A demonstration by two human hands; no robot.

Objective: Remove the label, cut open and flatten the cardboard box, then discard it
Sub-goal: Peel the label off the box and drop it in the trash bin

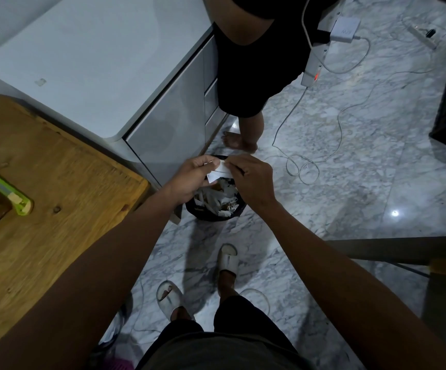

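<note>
— 2 hands on one scrap?
— Yes: left hand (189, 180) and right hand (254, 180) both pinch the white label (220, 170) between fingertips, directly above the black bin (214, 204) full of paper shreds.
— And around them?
— A green cutter (10, 194) lies on the wooden table (56, 182) at left; a cardboard edge shows beside it.

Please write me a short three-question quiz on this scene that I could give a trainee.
1. True or false: both hands hold the white label above the black bin.
2. What lies on the wooden table? A) green cutter B) scissors C) tape roll
3. Fill in: the bin already holds torn ____ scraps.

Key: 1 true, the left hand and right hand pinch it; 2 A, the green cutter; 3 paper.
</note>
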